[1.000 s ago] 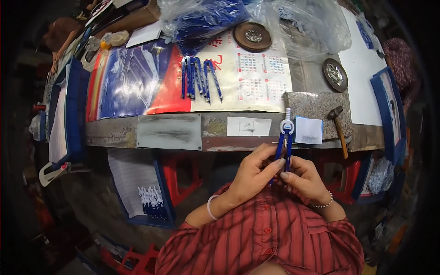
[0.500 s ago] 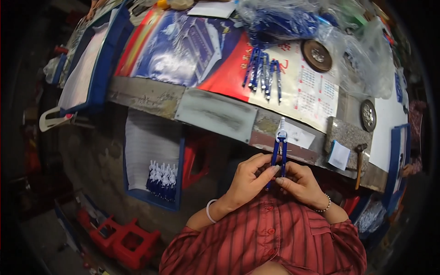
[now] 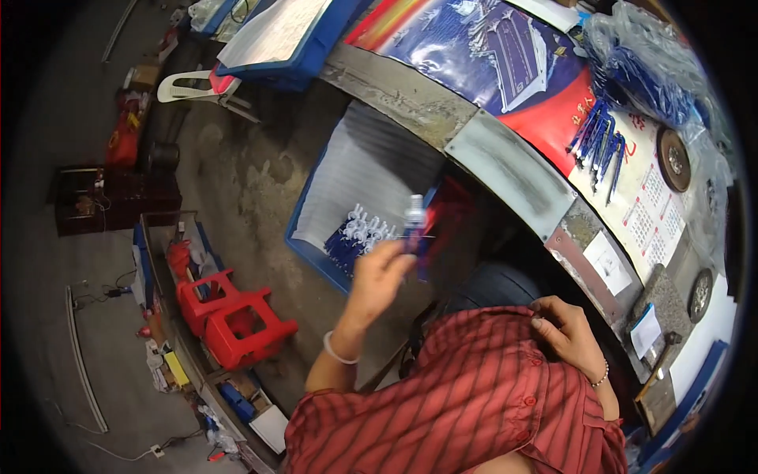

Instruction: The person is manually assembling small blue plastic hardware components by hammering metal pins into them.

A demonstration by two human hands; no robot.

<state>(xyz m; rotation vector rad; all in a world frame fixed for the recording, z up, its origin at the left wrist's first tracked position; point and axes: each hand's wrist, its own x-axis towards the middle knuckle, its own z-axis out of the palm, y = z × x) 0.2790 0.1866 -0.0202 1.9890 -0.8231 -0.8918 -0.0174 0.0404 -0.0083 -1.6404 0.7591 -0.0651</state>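
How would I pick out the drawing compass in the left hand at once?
Find the workbench, then the white-lined blue tray lower left of it in the picture. By the tray's right side in view, the left hand pinches a blue-and-white compass, slightly blurred. It alone is held; the similar compasses lie bunched in the tray.

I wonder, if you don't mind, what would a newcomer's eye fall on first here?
Probably the red striped shirt at bottom centre, then the left hand near the middle, holding a blurred blue-and-white compass near the tray of similar ones. Bright red stools also stand out at lower left, and the colourful poster at upper right.
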